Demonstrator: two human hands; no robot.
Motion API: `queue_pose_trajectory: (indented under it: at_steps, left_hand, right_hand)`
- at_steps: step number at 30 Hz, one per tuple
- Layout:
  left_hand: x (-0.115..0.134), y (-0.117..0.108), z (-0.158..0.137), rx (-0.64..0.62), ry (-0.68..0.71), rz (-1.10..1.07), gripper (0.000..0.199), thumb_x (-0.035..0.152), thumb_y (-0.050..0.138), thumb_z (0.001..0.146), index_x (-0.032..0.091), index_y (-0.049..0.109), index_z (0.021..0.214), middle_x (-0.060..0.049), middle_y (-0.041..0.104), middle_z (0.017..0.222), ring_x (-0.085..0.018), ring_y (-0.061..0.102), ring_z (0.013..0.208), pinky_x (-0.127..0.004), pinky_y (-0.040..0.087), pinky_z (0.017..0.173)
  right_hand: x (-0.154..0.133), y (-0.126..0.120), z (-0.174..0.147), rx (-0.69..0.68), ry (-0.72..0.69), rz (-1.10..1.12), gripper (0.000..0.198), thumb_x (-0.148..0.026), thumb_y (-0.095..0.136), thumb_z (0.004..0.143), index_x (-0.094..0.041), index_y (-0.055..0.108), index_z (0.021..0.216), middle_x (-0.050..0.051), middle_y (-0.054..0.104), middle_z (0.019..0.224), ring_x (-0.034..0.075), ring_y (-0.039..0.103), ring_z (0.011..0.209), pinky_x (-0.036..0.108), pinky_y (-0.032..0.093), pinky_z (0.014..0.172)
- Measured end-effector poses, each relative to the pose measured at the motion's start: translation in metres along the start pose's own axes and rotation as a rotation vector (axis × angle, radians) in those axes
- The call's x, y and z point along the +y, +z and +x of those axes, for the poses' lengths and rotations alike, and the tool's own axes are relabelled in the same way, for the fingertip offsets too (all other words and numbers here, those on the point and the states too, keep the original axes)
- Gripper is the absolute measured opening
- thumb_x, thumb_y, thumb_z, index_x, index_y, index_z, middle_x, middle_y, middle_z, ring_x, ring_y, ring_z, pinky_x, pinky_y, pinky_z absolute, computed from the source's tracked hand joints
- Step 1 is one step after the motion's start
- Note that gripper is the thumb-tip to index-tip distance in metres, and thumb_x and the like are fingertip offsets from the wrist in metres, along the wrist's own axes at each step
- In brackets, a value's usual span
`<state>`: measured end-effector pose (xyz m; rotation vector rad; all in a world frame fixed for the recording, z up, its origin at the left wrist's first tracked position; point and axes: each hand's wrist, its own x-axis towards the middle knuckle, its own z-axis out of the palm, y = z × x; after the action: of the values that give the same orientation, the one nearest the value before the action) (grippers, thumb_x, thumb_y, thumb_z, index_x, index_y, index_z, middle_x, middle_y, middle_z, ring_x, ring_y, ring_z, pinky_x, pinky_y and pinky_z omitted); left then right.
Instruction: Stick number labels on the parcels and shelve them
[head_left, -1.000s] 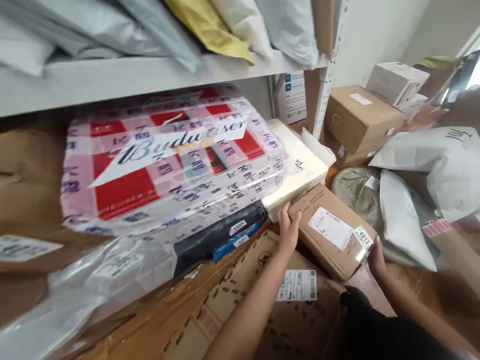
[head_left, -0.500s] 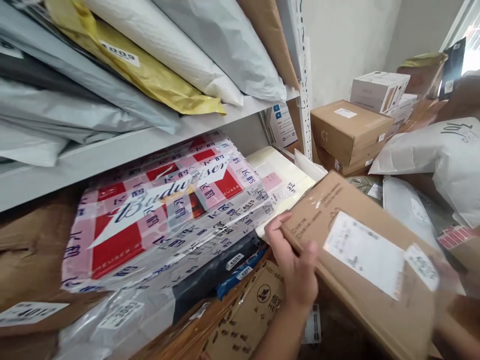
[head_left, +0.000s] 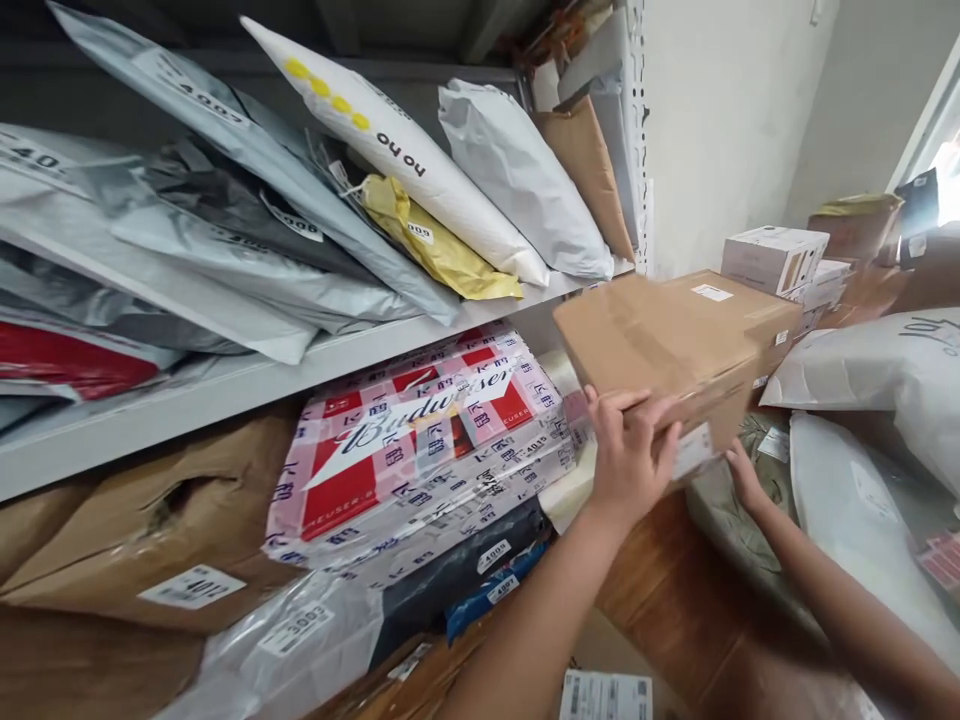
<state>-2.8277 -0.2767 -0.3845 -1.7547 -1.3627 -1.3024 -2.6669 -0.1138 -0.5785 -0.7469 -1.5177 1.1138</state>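
Right now both hands carry a brown cardboard parcel (head_left: 667, 345) in the air, level with the edge of the white shelf board (head_left: 225, 385). The left hand (head_left: 630, 455) is clasped on the parcel's near left corner, fingers curled over the top edge, so the box lies just above and beyond it. The right hand (head_left: 742, 475) sits under the near right side, palm up against the bottom; most of its fingers are hidden by the box. The parcel's long axis runs left to right between the two hands, its far end tipped slightly upward. Just left of the left hand lies a taped Budweiser carton (head_left: 427, 440); above that, poly mailers (head_left: 420, 170) lean on the shelf. Beyond the right hand lies a white mailer bag (head_left: 877, 365).
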Motion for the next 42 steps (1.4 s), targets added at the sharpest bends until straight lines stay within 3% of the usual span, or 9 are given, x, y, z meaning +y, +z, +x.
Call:
queue_pose_trajectory:
  at_steps: [7, 11, 16, 21, 29, 33, 37, 40, 42]
  left_hand:
    - [-0.056, 0.035, -0.063, -0.438, -0.192, 0.154, 0.055, 0.018, 0.063, 0.088, 0.022, 0.051, 0.141, -0.015, 0.054, 0.127, -0.038, 0.043, 0.13, -0.059, 0.044, 0.108]
    - [-0.066, 0.033, -0.08, -0.39, -0.156, 0.235, 0.05, 0.015, 0.064, 0.087, 0.025, 0.056, 0.134, -0.014, 0.049, 0.126, -0.039, 0.042, 0.13, -0.061, 0.045, 0.107]
    - [-0.063, 0.03, -0.108, -0.093, -0.266, 0.091, 0.059, 0.02, 0.065, 0.09, 0.02, 0.037, 0.142, -0.018, 0.04, 0.131, -0.034, 0.051, 0.127, -0.056, 0.053, 0.101]
    - [-0.06, 0.047, -0.135, -0.014, -0.23, 0.024, 0.074, 0.002, 0.053, 0.092, 0.027, 0.015, 0.151, -0.026, 0.019, 0.16, -0.035, 0.026, 0.152, -0.06, 0.047, 0.11]
    - [-0.091, 0.066, -0.122, -0.22, -0.324, 0.283, 0.092, -0.006, 0.056, 0.084, 0.03, 0.017, 0.159, -0.022, -0.014, 0.167, -0.046, 0.014, 0.152, -0.062, 0.046, 0.11]
    - [-0.068, 0.044, -0.126, -0.318, -0.293, 0.223, 0.066, 0.007, 0.058, 0.089, 0.023, 0.04, 0.15, -0.02, -0.003, 0.168, -0.044, 0.022, 0.151, -0.058, 0.048, 0.109]
    - [-0.04, -0.008, -0.18, -0.54, -0.164, 0.19, 0.054, 0.007, 0.05, 0.089, 0.025, 0.055, 0.139, -0.017, 0.024, 0.163, -0.034, 0.039, 0.145, -0.046, 0.054, 0.104]
    - [-0.04, -0.07, -0.244, -0.663, -0.13, 0.171, 0.047, 0.012, 0.05, 0.088, 0.025, 0.062, 0.132, -0.016, 0.04, 0.155, -0.031, 0.048, 0.138, -0.042, 0.055, 0.102]
    - [-0.048, -0.121, -0.287, -0.738, -0.259, 0.218, 0.04, 0.02, 0.051, 0.09, 0.027, 0.066, 0.126, -0.014, 0.05, 0.149, -0.031, 0.052, 0.134, -0.044, 0.053, 0.103]
  right_hand:
    - [-0.009, 0.058, 0.031, 0.004, -0.205, -0.117, 0.097, -0.074, 0.061, 0.082, -0.019, 0.025, 0.154, 0.018, 0.036, 0.156, 0.034, 0.031, 0.147, 0.052, 0.022, 0.123]
    - [-0.027, 0.077, 0.049, 0.058, -0.23, -0.141, 0.096, -0.076, 0.059, 0.081, -0.014, 0.031, 0.147, 0.022, 0.048, 0.141, 0.036, 0.048, 0.131, 0.053, 0.038, 0.112]
    - [-0.027, 0.081, 0.049, 0.187, -0.287, -0.198, 0.072, -0.075, 0.051, 0.087, -0.017, 0.047, 0.129, 0.016, 0.06, 0.12, 0.034, 0.058, 0.109, 0.05, 0.048, 0.096]
    - [-0.004, 0.084, 0.037, 0.324, -0.42, -0.2, 0.073, -0.08, 0.044, 0.087, -0.017, 0.045, 0.124, 0.014, 0.056, 0.111, 0.032, 0.058, 0.1, 0.045, 0.05, 0.087]
    - [0.01, 0.108, 0.11, -0.044, -0.331, -0.171, 0.089, -0.085, 0.051, 0.076, -0.015, 0.04, 0.129, 0.018, 0.055, 0.121, 0.036, 0.058, 0.112, 0.048, 0.048, 0.098]
    - [0.007, 0.144, 0.139, -0.227, -0.276, -0.144, 0.084, -0.077, 0.051, 0.083, -0.011, 0.036, 0.133, 0.023, 0.053, 0.128, 0.037, 0.053, 0.124, 0.048, 0.044, 0.105]
    - [-0.002, 0.149, 0.145, -0.272, -0.281, -0.188, 0.076, -0.071, 0.05, 0.088, -0.014, 0.039, 0.137, 0.021, 0.055, 0.131, 0.036, 0.052, 0.128, 0.051, 0.041, 0.11]
    - [-0.003, 0.125, 0.103, -0.154, -0.336, -0.228, 0.064, -0.064, 0.047, 0.095, -0.018, 0.042, 0.139, 0.02, 0.053, 0.137, 0.035, 0.048, 0.133, 0.055, 0.036, 0.114]
    - [0.002, 0.101, 0.044, -0.081, -0.297, -0.225, 0.056, -0.057, 0.046, 0.098, -0.019, 0.043, 0.139, 0.019, 0.054, 0.135, 0.033, 0.053, 0.126, 0.054, 0.042, 0.109]
